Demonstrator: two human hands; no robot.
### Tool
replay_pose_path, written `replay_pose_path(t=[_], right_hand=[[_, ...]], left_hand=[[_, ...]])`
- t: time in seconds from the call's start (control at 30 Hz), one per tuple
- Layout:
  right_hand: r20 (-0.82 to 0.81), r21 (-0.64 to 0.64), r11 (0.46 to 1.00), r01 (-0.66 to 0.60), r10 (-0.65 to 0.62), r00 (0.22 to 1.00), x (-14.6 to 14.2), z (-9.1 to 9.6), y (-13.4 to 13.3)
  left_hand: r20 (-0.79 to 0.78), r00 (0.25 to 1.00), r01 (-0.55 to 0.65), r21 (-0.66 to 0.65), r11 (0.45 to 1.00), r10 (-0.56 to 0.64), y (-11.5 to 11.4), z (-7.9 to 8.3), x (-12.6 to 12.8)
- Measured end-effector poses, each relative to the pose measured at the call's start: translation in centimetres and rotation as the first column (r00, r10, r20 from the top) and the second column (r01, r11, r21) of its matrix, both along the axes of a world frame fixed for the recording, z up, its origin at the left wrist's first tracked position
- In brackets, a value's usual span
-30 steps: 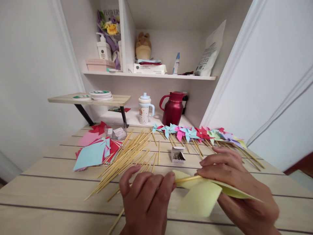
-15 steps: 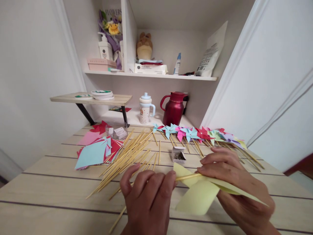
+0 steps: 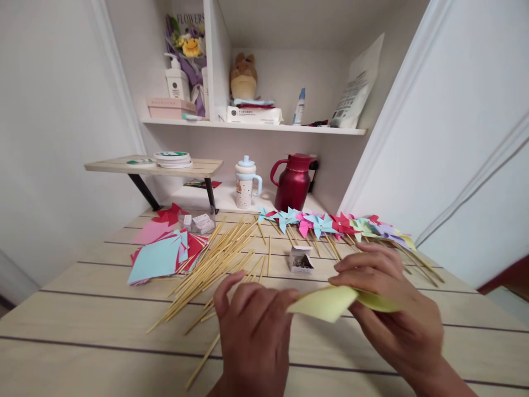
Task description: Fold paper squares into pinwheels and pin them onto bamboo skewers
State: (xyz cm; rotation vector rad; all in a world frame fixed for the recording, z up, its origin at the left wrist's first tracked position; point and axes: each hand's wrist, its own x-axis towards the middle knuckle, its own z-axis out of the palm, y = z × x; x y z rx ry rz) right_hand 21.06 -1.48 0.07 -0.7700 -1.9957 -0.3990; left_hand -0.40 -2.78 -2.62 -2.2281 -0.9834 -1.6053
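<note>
My left hand is closed, its fingertips pinching the left corner of a pale yellow paper piece. My right hand grips the same yellow paper from the right, thumb on top, with a thin wooden stick running under its fingers. Both hands hover just above the wooden table. A small open box of pins sits just behind the paper.
A loose pile of wooden sticks lies left of my hands, with stacked coloured paper squares beyond it. A row of finished pinwheels lines the back right. A red jug and a cup stand behind.
The yellow paper has been folded or turned flatter, so it looks smaller now. Both hands have shifted slightly up and closer together.
</note>
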Motion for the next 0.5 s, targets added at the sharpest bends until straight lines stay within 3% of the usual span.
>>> replay_pose_path(t=[0.13, 0.23, 0.37, 0.5], right_hand=[[-0.002, -0.079, 0.995, 0.067, -0.067, 0.998, 0.0, -1.1, 1.4], [-0.055, -0.146, 0.981, 0.131, -0.140, 0.989, 0.2, -1.7, 2.0], [-0.218, -0.271, 0.949, 0.161, -0.224, 0.950, 0.4, -1.6, 2.0], [-0.447, -0.349, 0.934, 0.073, -0.234, 0.863, 0.4, -1.3, 2.0]], left_hand=[[0.177, 0.984, 0.016, -0.243, 0.970, 0.028, 1.2, -0.8, 1.1], [0.263, 0.964, 0.091, -0.430, 0.898, 0.028, 1.6, -1.0, 1.2], [0.434, 0.897, 0.226, -0.604, 0.765, 0.078, 1.4, -0.4, 1.1], [0.612, 0.769, 0.420, -0.701, 0.577, 0.184, 1.8, 0.1, 1.0]])
